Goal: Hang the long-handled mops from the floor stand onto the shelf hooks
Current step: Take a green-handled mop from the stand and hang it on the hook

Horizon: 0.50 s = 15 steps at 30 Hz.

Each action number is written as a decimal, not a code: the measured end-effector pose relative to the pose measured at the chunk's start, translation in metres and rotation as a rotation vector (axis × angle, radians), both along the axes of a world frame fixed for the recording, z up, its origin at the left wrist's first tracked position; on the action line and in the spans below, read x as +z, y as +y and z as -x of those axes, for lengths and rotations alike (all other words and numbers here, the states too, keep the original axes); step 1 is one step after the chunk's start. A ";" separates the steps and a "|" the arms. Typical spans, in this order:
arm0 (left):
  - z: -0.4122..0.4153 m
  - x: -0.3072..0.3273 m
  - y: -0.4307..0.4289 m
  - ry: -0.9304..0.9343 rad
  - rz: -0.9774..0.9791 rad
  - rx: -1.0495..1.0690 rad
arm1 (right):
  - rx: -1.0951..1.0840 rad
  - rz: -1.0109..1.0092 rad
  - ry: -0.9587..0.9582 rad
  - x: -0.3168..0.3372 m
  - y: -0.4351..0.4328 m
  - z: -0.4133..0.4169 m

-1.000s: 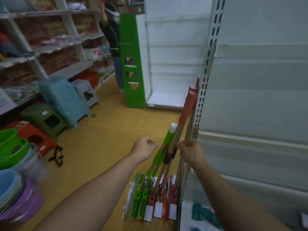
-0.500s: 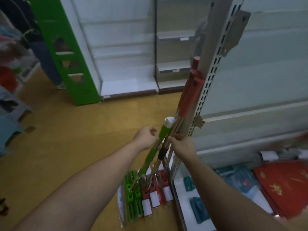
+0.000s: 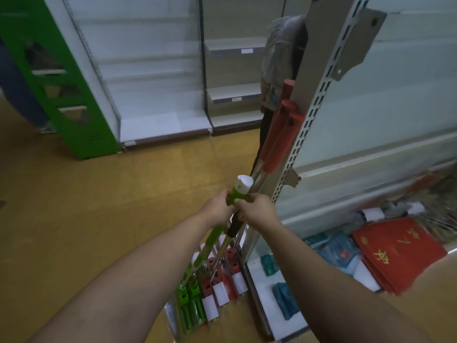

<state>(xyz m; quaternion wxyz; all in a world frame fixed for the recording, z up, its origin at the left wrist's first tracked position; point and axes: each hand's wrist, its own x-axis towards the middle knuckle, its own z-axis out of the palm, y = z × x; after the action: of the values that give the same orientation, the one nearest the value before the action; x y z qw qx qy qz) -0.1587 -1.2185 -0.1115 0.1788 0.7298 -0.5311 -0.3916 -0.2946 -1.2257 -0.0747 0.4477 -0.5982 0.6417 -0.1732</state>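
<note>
The green-handled mop (image 3: 217, 233) is gripped near its white-capped top by both hands, the left hand (image 3: 217, 209) and the right hand (image 3: 257, 210) closed around it side by side. Its head rests low on the floor (image 3: 99, 206), beside the red-handled mops (image 3: 279, 142) leaned against the slotted shelf upright (image 3: 309, 120). The pick-up step appears in hand; next, a lift clear of the neighbours is called for.

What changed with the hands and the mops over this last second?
Both hands slid up to the top of the green mop handle: the left hand and right hand now close on it together, just under its white cap. The red-handled mops stay leaning against the shelf upright, heads on the floor.
</note>
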 end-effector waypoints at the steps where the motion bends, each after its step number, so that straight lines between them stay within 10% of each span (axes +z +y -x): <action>1: -0.003 -0.001 0.004 0.008 -0.006 0.000 | 0.009 0.007 -0.011 0.001 0.002 -0.003; 15: -0.065 -0.034 0.083 -0.043 -0.080 0.042 | 0.174 -0.019 0.029 -0.015 0.062 -0.075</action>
<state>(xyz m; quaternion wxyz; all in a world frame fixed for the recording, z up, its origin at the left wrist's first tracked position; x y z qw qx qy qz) -0.0938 -1.1350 -0.1457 0.1461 0.7555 -0.5034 -0.3930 -0.2198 -1.1633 -0.0900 0.4574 -0.6501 0.5950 -0.1190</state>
